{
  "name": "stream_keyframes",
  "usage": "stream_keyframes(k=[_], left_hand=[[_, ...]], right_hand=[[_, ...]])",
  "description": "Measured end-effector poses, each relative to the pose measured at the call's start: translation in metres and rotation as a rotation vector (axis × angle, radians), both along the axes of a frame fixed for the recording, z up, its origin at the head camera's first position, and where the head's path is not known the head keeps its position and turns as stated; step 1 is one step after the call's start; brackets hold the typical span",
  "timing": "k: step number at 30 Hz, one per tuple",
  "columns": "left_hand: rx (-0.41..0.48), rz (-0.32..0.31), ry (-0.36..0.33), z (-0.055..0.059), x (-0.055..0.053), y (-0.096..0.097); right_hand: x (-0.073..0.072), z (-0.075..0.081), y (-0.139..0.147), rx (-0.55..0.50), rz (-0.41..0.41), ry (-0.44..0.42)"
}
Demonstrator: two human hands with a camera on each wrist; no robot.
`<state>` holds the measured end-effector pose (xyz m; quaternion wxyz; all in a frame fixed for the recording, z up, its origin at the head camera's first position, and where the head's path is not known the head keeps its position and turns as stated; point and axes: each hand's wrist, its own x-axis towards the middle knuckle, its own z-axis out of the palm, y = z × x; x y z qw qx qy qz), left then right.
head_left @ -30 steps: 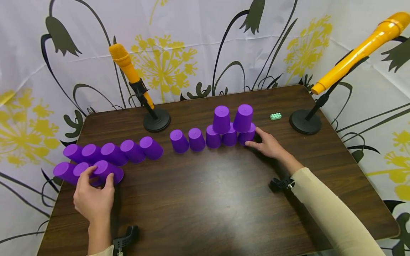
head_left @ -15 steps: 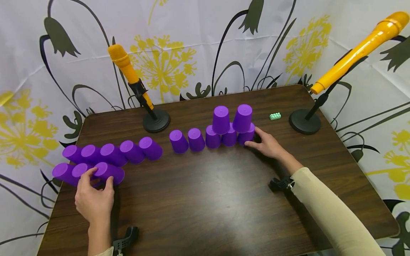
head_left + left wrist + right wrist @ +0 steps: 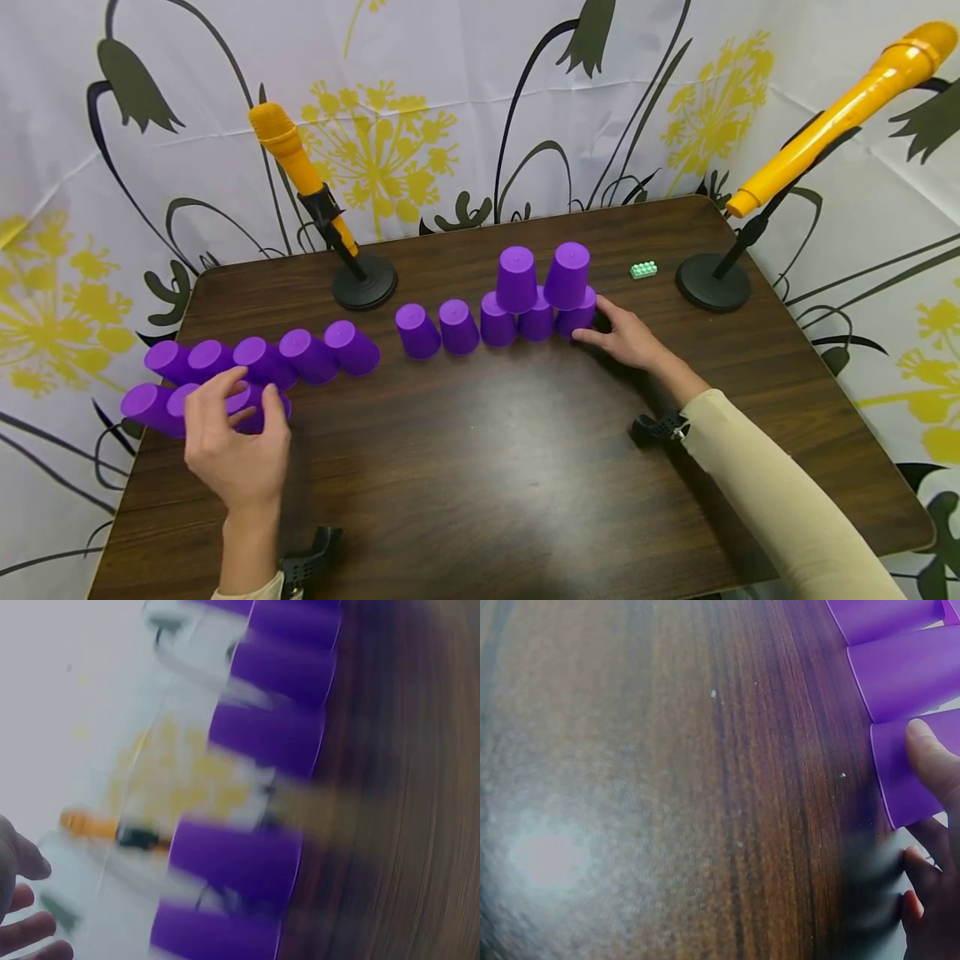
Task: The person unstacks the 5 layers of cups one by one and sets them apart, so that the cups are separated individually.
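My left hand [image 3: 238, 458] hovers over the short front row of upturned purple cups at the left, thumb and fingers spread apart and holding nothing. It partly hides the row's right-hand cup [image 3: 250, 402]. Behind stands a longer row of purple cups [image 3: 309, 357]. In the left wrist view, blurred, the left fingers [image 3: 30, 930] are apart from the cups. My right hand [image 3: 632, 340] holds the rightmost bottom purple cup [image 3: 576, 320], thumb in front. Two purple cups, a left one [image 3: 517, 280] and a right one [image 3: 567, 277], sit on top of the bottom cups there.
Two more upturned cups, one [image 3: 417, 332] beside another [image 3: 459, 327], continue the bottom row leftward. Yellow microphones on black stands, a left one [image 3: 300, 167] and a right one [image 3: 840, 117], stand behind. A small green toy brick [image 3: 643, 270] lies on the brown table [image 3: 480, 467].
My left hand has let go of the right-hand cup in the front row and risen slightly to the right. The right hand has stayed at its cup.
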<state>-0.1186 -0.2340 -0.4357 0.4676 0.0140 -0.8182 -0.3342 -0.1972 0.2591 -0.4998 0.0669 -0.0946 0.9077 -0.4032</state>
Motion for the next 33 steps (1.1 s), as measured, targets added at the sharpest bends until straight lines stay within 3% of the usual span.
stream_keyframes(k=[5,8,12,19,24,33], left_hand=[[-0.056,-0.318,0.019,0.004,-0.012,0.055],[-0.109,-0.485,-0.038,0.005,-0.02,0.09],[-0.174,-0.623,-0.139,0.01,-0.034,0.129],[-0.262,-0.711,-0.297,0.02,-0.063,0.181],[-0.262,-0.732,-0.377,0.019,-0.079,0.208],[-0.173,-0.722,-0.265,0.006,-0.094,0.228]], right_hand=[[0.001,-0.001,0.001,-0.003,0.008,0.017],[0.002,-0.001,0.002,0.002,0.008,0.019],[0.002,-0.001,0.002,-0.001,0.01,0.015],[-0.001,0.0,0.001,-0.001,0.011,0.03],[-0.002,0.0,0.0,0.0,0.021,0.032],[0.0,-0.001,0.001,0.003,0.007,0.017]])
